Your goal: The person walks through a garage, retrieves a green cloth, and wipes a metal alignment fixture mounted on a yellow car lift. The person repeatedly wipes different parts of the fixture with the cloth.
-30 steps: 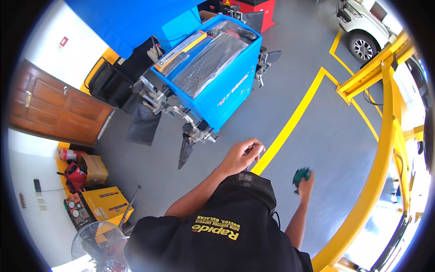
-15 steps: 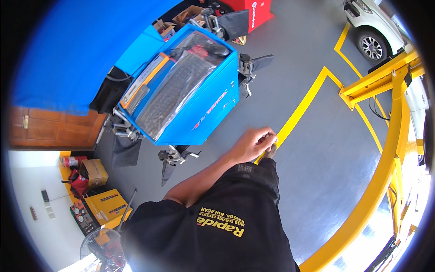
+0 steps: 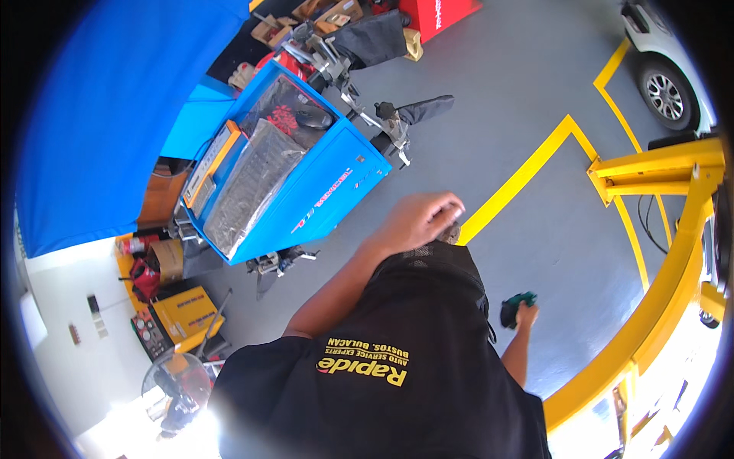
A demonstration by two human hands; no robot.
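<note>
Left hand (image 3: 419, 220) raised in front of the person's black shirt (image 3: 397, 367), fingers curled together over a small dark object (image 3: 451, 232) that peeps out at the fingertips; what the object is cannot be told. Right hand (image 3: 526, 314) hanging low beside the body, fingers closed around a small green and black tool (image 3: 515, 304), which sits in the fist above the grey floor (image 3: 535, 99). A yellow floor line (image 3: 527, 172) runs diagonally just past the left hand. To the left stands a blue machine cabinet (image 3: 321, 191) with a clear plastic cover on top and metal clamp arms at its ends. A yellow lift arm (image 3: 673, 252) curves along the right side, and a white car's wheel (image 3: 664, 96) shows at upper right. A yellow case (image 3: 183, 310) lies at lower left.
</note>
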